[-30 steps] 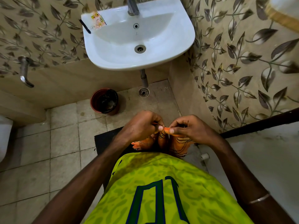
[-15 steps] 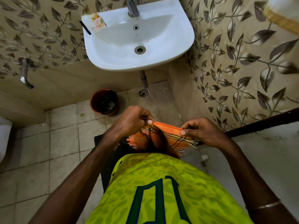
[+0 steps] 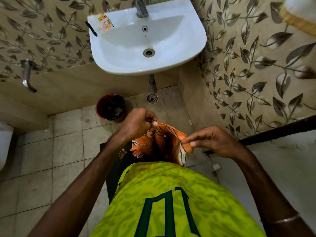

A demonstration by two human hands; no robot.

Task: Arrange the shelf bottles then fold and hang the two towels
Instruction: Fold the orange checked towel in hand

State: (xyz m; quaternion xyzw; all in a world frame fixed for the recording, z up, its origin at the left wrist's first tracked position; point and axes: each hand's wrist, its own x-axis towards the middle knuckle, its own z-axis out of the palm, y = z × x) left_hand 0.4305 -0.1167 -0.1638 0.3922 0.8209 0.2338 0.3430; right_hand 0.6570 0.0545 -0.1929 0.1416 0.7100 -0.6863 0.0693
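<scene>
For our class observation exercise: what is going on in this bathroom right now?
A person in a green shirt stands facing a white sink, holding an orange towel with both hands. The left hand grips one part of its top edge and the right hand pinches another, so the cloth is stretched between them while the rest hangs down in folds. It is neither folded nor hung yet. A red bin sits on the tiled floor below the sink.
</scene>
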